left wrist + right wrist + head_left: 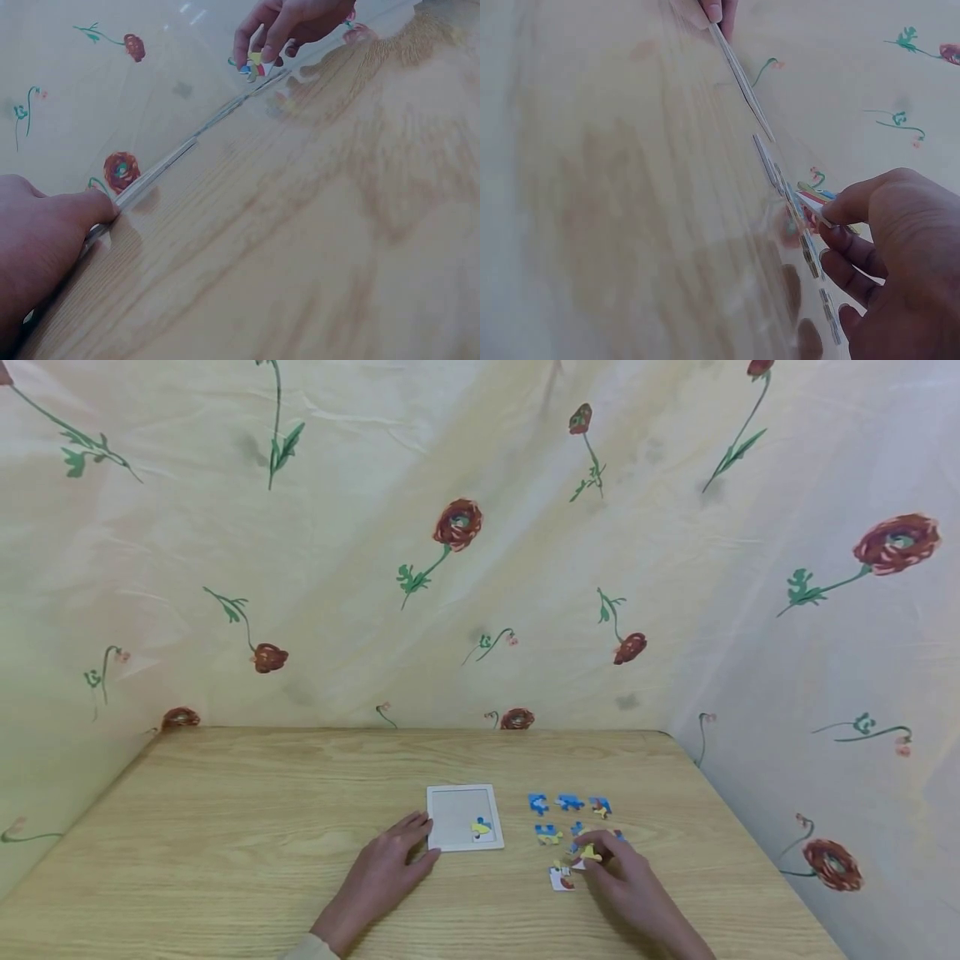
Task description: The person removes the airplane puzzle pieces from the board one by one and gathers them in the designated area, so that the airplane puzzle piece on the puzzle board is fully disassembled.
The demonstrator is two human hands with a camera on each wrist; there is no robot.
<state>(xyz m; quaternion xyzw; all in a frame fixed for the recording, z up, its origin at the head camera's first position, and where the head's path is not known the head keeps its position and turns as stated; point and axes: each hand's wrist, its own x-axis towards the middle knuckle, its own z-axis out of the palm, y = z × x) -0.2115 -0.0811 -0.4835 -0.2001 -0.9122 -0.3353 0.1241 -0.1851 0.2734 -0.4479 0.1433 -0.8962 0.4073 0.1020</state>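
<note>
A white-rimmed puzzle tray [497, 820] lies on the table, one yellow, blue and white puzzle piece [482, 828] sitting in its lower right corner. My left hand [386, 868] holds the tray at its left side, fingertips along that edge and thumb at the near corner. Over the loose pieces, my right hand [628, 875] pinches a yellow, red and white jigsaw piece [591, 852] between thumb and fingers. The left wrist view shows this piece [259, 69] raised off the table. A white and red piece [559, 880] lies just left of the right hand, which partly hides other pieces.
Blue pieces [569, 802] lie in a row right of the tray, with a blue and yellow piece [548, 834] nearer. The wooden table [262, 827] meets a flowered cloth [337, 568] at the back and sides.
</note>
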